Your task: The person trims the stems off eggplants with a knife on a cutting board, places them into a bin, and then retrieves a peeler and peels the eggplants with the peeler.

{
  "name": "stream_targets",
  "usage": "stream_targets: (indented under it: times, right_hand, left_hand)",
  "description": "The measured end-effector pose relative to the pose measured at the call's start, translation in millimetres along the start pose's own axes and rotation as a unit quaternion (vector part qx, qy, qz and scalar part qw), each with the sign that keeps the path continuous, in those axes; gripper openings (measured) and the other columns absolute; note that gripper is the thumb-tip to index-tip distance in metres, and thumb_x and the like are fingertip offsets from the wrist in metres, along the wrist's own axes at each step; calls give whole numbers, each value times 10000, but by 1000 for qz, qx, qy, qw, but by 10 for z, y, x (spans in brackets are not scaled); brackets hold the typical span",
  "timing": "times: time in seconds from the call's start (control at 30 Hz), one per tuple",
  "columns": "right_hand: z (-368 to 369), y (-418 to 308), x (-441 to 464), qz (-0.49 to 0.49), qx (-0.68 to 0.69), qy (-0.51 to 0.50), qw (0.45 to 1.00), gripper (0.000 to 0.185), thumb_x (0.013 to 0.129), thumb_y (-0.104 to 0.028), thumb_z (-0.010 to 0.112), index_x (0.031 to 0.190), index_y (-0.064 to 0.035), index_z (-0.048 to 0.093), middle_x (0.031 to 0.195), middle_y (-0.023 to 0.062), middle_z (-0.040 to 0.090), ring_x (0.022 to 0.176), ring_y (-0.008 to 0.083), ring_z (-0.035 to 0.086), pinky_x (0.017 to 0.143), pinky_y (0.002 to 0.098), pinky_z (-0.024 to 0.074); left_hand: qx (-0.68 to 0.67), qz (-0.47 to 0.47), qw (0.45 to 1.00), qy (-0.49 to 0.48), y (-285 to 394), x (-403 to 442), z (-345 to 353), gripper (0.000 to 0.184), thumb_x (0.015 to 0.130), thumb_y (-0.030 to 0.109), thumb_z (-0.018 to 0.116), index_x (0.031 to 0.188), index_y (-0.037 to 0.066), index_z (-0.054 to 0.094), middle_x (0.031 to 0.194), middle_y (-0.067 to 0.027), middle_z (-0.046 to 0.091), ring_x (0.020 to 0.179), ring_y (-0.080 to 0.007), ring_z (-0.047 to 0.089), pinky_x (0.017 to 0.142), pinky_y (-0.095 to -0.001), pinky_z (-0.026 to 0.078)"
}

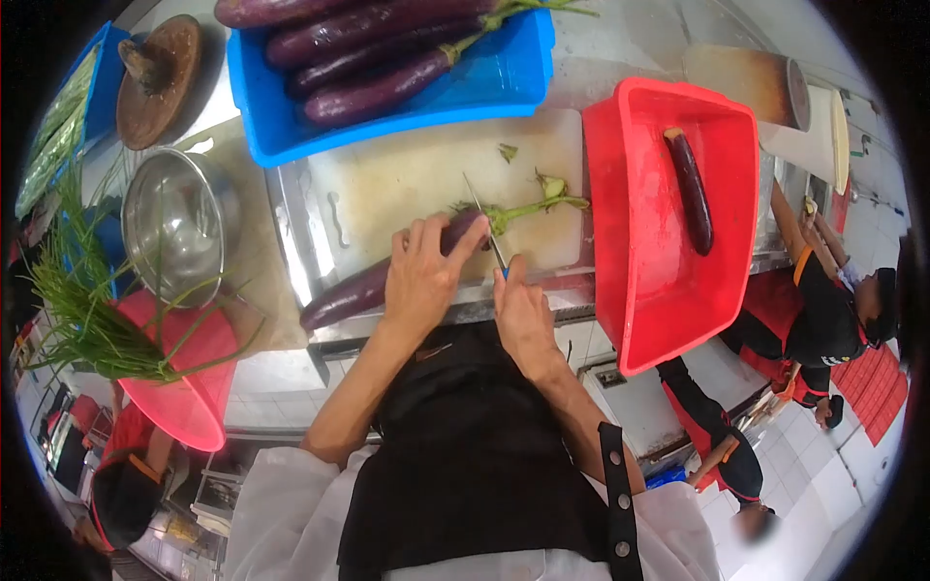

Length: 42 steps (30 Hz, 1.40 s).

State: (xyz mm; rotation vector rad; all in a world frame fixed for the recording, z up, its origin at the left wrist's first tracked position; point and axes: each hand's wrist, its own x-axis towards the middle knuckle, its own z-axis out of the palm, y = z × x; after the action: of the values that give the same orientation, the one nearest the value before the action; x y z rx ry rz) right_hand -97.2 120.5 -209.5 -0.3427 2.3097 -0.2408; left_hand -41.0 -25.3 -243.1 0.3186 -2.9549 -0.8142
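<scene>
A long purple eggplant [354, 295] lies slantwise over the front edge of the white cutting board [387, 179]. My left hand [423, 266] is closed around its upper part, near the stem end. In my right hand [525, 310] is a knife [498, 254] with a blue handle, its blade across the eggplant just by the green stem [513, 211]. The stem points right over the board, with a pale green cap [551, 186] next to it. A small green scrap [508, 152] lies farther back on the board.
Behind the board, a blue bin [407, 124] holds several eggplants. The red bin [630, 223] at right contains one eggplant piece [690, 194]. A steel bowl [174, 228], stone mortar [160, 87] and green onions [92, 290] in a pink container [179, 407] are at left. Other people stand beyond.
</scene>
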Motion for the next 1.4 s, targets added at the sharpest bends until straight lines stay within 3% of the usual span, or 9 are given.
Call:
stream_targets:
  times: [0.73, 0.87, 0.97, 1.03, 1.13, 1.2, 1.27, 1.33, 1.4]
  right_hand:
    - [463, 611, -507, -38, 58, 45, 997, 312, 1018, -308, 445, 1086, -6, 406, 798, 347, 628, 809, 541, 611, 699, 620, 481]
    - [271, 707, -701, -22, 83, 12, 996, 346, 1015, -339, 451, 1100, -5, 425, 771, 344, 621, 785, 528, 616, 680, 628, 473]
    - [72, 583, -651, -85, 201, 86, 972, 344, 991, -325, 532, 1081, 0, 462, 691, 250, 607, 659, 463, 607, 609, 509, 482]
    - [-92, 461, -661, -76, 362, 89, 925, 332, 947, -300, 632, 1056, -9, 517, 764, 86, 614, 681, 224, 597, 634, 358, 466]
    - [-413, 201, -641, -239, 419, 179, 857, 343, 893, -255, 709, 1051, -15, 521, 831, 55, 561, 775, 169, 526, 737, 316, 455]
    - [-717, 169, -773, -134, 588, 176, 778, 336, 843, -214, 768, 1039, -49, 551, 909, -27, 515, 853, 106, 492, 778, 272, 428]
    - [-1073, 430, -799, -133, 540, 219, 801, 272, 823, -179, 777, 939, -80, 552, 830, -47, 480, 763, 83, 466, 681, 246, 401]
    - [-1434, 705, -851, -102, 408, 284, 862, 281, 812, -165, 774, 925, -80, 531, 809, -61, 463, 724, 74, 441, 641, 236, 374]
    - [-1681, 885, -854, -83, 219, 343, 910, 264, 917, -193, 677, 972, -15, 490, 761, 39, 491, 710, 122, 454, 646, 286, 408]
  left_hand:
    - [-8, -9, 999, 35, -154, 81, -127, 506, 826, 233, 718, 1282, 63, 581, 1032, -152, 561, 961, -329, 549, 781, -426, 474]
    - [-88, -117, 985, 86, -249, 143, -366, 474, 859, 159, 705, 1273, -27, 569, 960, -228, 604, 855, -384, 601, 771, -429, 489]
    - [-142, -82, 982, 92, -54, 190, -730, 433, 882, 155, 693, 1261, -22, 582, 943, -188, 642, 811, -301, 637, 741, -389, 505]
    - [-357, -198, 908, 93, 204, 228, -933, 491, 868, 222, 723, 1262, -31, 576, 1015, -158, 659, 865, -257, 645, 755, -360, 509]
    - [-568, -246, 783, 56, 770, 467, -1025, 503, 982, 346, 595, 1354, 23, 496, 1133, -79, 622, 973, -125, 591, 822, -300, 499]
    - [-656, -203, 725, 37, 980, 665, -839, 525, 1011, 426, 515, 1356, 31, 490, 1187, -60, 593, 1020, -145, 576, 863, -302, 484]
    - [-616, -151, 772, 32, 744, 940, -812, 462, 999, 388, 552, 1306, 44, 525, 1151, -82, 580, 1078, -183, 539, 868, -376, 482]
    - [-315, -66, 912, 254, 314, 1265, -832, 464, 891, 281, 703, 1260, 49, 543, 1150, -136, 551, 1130, -247, 508, 918, -435, 452]
    - [6, -40, 935, 352, -145, 1551, -922, 548, 740, 191, 797, 1214, 65, 552, 1126, -144, 515, 1084, -318, 496, 934, -472, 416]
